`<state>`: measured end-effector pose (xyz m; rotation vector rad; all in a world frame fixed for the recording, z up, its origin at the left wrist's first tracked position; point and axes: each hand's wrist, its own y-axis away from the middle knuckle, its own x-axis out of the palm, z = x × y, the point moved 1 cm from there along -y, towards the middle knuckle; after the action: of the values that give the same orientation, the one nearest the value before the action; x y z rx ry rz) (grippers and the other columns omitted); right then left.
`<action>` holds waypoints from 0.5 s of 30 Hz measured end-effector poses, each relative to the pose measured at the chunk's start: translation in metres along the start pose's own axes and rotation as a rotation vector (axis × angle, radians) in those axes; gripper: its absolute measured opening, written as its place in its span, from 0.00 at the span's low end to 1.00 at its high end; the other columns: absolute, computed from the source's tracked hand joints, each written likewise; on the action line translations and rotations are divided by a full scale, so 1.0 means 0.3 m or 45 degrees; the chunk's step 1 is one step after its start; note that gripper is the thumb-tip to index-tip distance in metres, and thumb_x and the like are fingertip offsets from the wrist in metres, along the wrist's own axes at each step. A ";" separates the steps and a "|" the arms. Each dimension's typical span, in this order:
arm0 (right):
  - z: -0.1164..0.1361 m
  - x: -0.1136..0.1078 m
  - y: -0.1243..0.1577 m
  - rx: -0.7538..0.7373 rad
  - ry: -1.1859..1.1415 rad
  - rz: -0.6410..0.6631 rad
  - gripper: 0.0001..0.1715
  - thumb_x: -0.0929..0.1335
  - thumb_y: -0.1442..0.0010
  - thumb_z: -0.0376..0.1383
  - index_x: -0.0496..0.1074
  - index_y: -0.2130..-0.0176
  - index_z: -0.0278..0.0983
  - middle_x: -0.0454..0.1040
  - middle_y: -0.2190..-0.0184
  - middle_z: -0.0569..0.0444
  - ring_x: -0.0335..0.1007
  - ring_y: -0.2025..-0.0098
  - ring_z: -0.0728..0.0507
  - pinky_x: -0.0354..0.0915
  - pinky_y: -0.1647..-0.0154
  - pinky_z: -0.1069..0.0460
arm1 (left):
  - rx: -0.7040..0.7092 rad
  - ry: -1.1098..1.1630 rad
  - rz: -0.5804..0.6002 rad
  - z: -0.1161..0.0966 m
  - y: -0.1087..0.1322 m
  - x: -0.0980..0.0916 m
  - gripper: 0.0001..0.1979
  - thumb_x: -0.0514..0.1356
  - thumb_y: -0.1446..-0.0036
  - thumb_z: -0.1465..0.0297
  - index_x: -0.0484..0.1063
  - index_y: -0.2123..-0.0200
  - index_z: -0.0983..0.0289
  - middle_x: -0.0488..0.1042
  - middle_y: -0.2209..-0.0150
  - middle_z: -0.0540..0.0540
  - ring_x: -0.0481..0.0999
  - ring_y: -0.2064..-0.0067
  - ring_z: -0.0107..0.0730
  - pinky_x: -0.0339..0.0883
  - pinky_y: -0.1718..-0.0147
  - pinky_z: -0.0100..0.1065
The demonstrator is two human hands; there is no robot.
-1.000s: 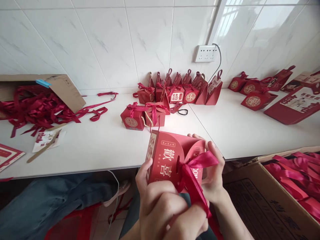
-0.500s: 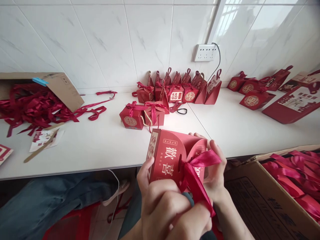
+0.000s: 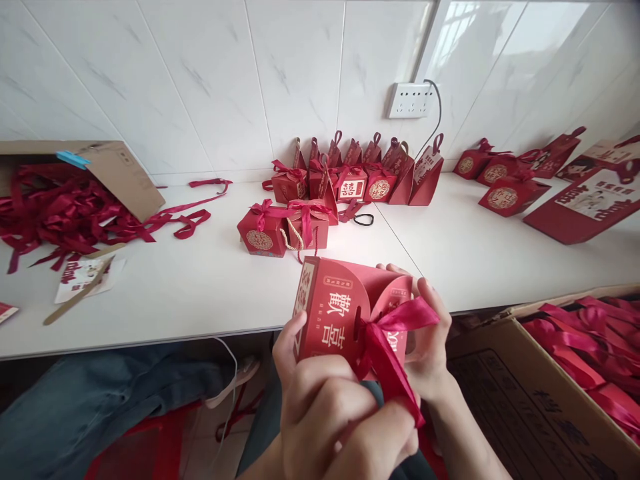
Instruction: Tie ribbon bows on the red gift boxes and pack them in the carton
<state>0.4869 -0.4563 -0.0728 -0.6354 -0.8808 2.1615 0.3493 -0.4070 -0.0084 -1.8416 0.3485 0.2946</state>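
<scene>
A red paper gift box (image 3: pixel 327 307) with pale Chinese characters is held tilted in front of me, near the table's front edge. A dark pink satin ribbon (image 3: pixel 387 350) runs through slots in its curved top flaps and is knotted there, one tail sticking out to the right. My right hand (image 3: pixel 427 337) grips the box from its right side, fingertips showing behind it. My left hand (image 3: pixel 340 420) is closed, with the ribbon's lower tail pinched at its fingers; one finger rests along the box's left side. The box's underside is hidden.
Finished-looking red boxes (image 3: pixel 260 233) and several upright bags (image 3: pixel 427 173) stand on the white table (image 3: pixel 210 287). Left, a carton (image 3: pixel 130 180) spills loose ribbons (image 3: pixel 70 213). At right, an open carton (image 3: pixel 500 373) holds ribboned boxes. Another person's leg (image 3: pixel 115 400) shows lower left.
The view has shifted slightly, so the table things sit a little higher and further left. Both hands keep their hold on the box and ribbon, nearly unmoved.
</scene>
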 end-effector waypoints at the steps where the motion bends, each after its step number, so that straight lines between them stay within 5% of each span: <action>1: -0.001 0.000 0.000 0.002 0.001 -0.001 0.53 0.73 0.51 0.44 0.43 0.36 0.53 0.54 0.39 0.48 0.55 0.39 0.33 0.58 0.43 0.32 | -0.005 0.002 0.001 0.001 0.001 0.000 0.10 0.62 0.56 0.81 0.69 0.72 0.61 0.67 0.82 0.43 0.67 0.74 0.25 0.60 0.46 0.50; 9: 0.002 -0.003 0.002 0.006 0.027 0.026 0.55 0.74 0.52 0.42 0.42 0.37 0.54 0.55 0.39 0.47 0.54 0.38 0.33 0.58 0.43 0.33 | 0.002 0.021 0.063 0.000 -0.008 -0.007 0.10 0.63 0.56 0.80 0.69 0.71 0.61 0.68 0.80 0.44 0.68 0.73 0.26 0.61 0.46 0.50; 12: -0.025 -0.020 -0.012 0.108 0.060 0.011 0.59 0.76 0.56 0.40 0.41 0.36 0.51 0.54 0.39 0.45 0.54 0.39 0.33 0.62 0.46 0.35 | -0.168 0.062 -0.059 0.093 -0.030 -0.001 0.06 0.61 0.51 0.77 0.68 0.69 0.62 0.69 0.75 0.47 0.70 0.70 0.27 0.68 0.54 0.42; 15: -0.094 -0.057 -0.048 0.464 -0.043 -0.138 0.55 0.76 0.57 0.41 0.47 0.38 0.46 0.59 0.42 0.44 0.61 0.43 0.35 0.66 0.49 0.37 | -0.591 -0.020 -0.176 0.270 -0.044 0.033 0.02 0.58 0.45 0.71 0.67 0.70 0.63 0.68 0.74 0.49 0.70 0.70 0.26 0.68 0.65 0.30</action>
<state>0.5221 -0.4506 -0.0776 -0.3614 -0.5040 2.1635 0.3614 -0.3266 -0.0239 -2.3053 0.1454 0.3124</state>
